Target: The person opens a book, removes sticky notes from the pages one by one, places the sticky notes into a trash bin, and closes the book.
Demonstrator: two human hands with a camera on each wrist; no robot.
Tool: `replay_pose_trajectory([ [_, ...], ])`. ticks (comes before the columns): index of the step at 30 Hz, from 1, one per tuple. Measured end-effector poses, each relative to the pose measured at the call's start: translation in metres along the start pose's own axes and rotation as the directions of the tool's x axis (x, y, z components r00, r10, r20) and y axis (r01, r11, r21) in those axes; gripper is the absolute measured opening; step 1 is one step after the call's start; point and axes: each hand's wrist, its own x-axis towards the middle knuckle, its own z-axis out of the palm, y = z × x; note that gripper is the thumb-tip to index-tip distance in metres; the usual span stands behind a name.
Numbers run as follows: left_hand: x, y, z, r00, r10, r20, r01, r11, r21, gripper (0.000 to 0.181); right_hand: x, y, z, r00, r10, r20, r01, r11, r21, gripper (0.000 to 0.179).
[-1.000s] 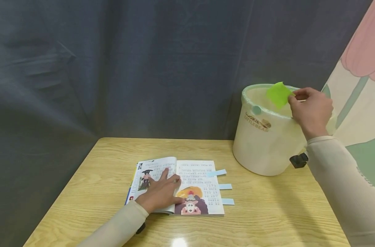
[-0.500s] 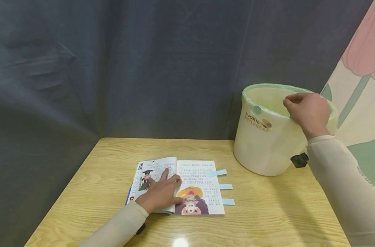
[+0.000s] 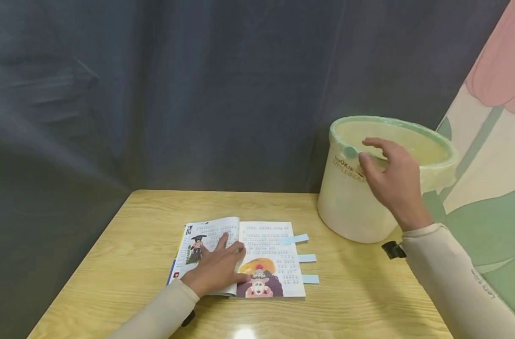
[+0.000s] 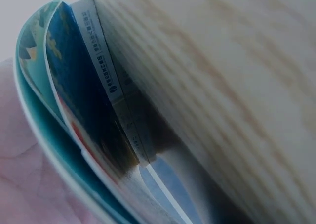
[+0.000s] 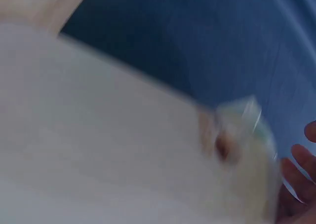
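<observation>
An open picture book [image 3: 270, 238] lies on the table, with light blue sticky tabs [image 3: 307, 258] jutting from its right edge. My left hand [image 3: 217, 266] presses on the left page with spread fingers, its thumb reaching across the fold. In the left wrist view the curved pages [image 4: 74, 105] of the book stand beside the palm. My right hand [image 3: 393, 176] hovers in front of the cream bin [image 3: 346, 207], thumb and fingers apart and nothing between them. The right wrist view shows the bin's blurred wall [image 5: 108, 130] with fingers [image 5: 298, 174] at the right edge.
The bin stands at the table's back right, a clear liner folded over its green rim [image 3: 384, 120]. A dark curtain [image 3: 232, 94] hangs behind the wooden table [image 3: 126, 263]. At the right is a wall with a painted flower [image 3: 501, 70].
A green sticky note left my right hand at the bin and is out of sight. That hand then moved left and toward me, its fingers spreading. My left hand stayed on the book.
</observation>
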Motion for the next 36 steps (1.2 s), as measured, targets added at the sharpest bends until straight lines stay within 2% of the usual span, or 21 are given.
replay_pose_trajectory([
  [2,-0.001,0.001,-0.001,1.000,0.003,0.002,-0.003,1.000,-0.003,0.069,-0.011,-0.011,0.006,0.996,-0.076,-0.050,0.077,0.997,0.028,0.029],
  [5,0.000,0.002,-0.001,1.000,0.001,0.011,-0.001,1.000,-0.014,0.070,-0.027,-0.023,0.017,0.974,-0.183,-0.130,0.192,0.979,0.063,0.025],
  [8,0.001,0.003,0.000,1.000,-0.008,0.018,0.008,1.000,-0.013,0.070,-0.042,-0.028,0.030,0.955,-0.259,-0.143,0.273,0.958,0.087,0.019],
  [11,0.001,0.003,-0.001,0.999,-0.016,0.029,0.016,1.000,-0.013,0.070,-0.058,-0.026,0.045,0.956,-0.289,-0.045,0.292,0.951,0.098,0.012],
  [13,0.001,0.004,-0.002,0.999,-0.013,0.039,0.014,1.000,-0.012,0.071,-0.070,-0.022,0.053,0.960,-0.267,0.090,0.258,0.961,0.096,0.008],
  [14,0.001,0.005,-0.002,0.999,-0.011,0.046,0.012,1.000,-0.011,0.070,-0.076,-0.019,0.057,0.955,-0.238,0.178,0.225,0.970,0.091,0.008],
  [15,0.002,0.005,-0.003,0.999,-0.010,0.052,0.011,1.000,-0.012,0.071,-0.080,-0.017,0.061,0.942,-0.202,0.269,0.186,0.979,0.084,0.009],
  [16,0.002,0.006,-0.004,0.998,-0.008,0.056,0.009,1.000,-0.011,0.071,-0.085,-0.014,0.065,0.920,-0.163,0.356,0.147,0.986,0.073,0.011],
  [17,0.002,0.006,-0.005,0.998,-0.007,0.062,0.007,1.000,-0.010,0.070,-0.088,-0.012,0.068,0.889,-0.125,0.441,0.112,0.992,0.055,0.014],
  [20,0.005,0.008,-0.010,0.998,0.000,0.065,0.000,1.000,-0.009,0.069,-0.094,-0.004,0.078,0.777,-0.036,0.628,0.033,0.999,0.016,0.028],
  [22,0.007,0.010,-0.014,0.998,0.002,0.067,-0.001,1.000,-0.011,0.067,-0.095,0.000,0.085,0.716,-0.007,0.698,0.003,1.000,0.007,0.036],
  [25,0.009,0.011,-0.017,0.997,0.002,0.074,-0.001,1.000,-0.019,0.064,-0.096,0.005,0.094,0.647,0.018,0.762,-0.042,0.999,0.013,0.047],
  [27,0.009,0.012,-0.019,0.996,-0.005,0.093,0.008,1.000,-0.023,0.064,-0.096,0.007,0.100,0.611,0.043,0.791,-0.079,0.997,0.008,0.053],
  [29,0.010,0.012,-0.019,0.994,-0.012,0.109,0.015,0.999,-0.029,0.064,-0.097,0.008,0.105,0.585,0.080,0.807,-0.122,0.993,-0.010,0.058],
  [33,0.009,0.013,-0.018,0.992,-0.014,0.129,0.018,0.999,-0.028,0.064,-0.097,0.008,0.114,0.545,0.167,0.822,-0.188,0.979,-0.074,0.061],
  [36,0.010,0.014,-0.017,0.992,-0.009,0.125,0.011,1.000,-0.014,0.064,-0.098,0.008,0.120,0.512,0.201,0.835,-0.234,0.968,-0.090,0.058],
])
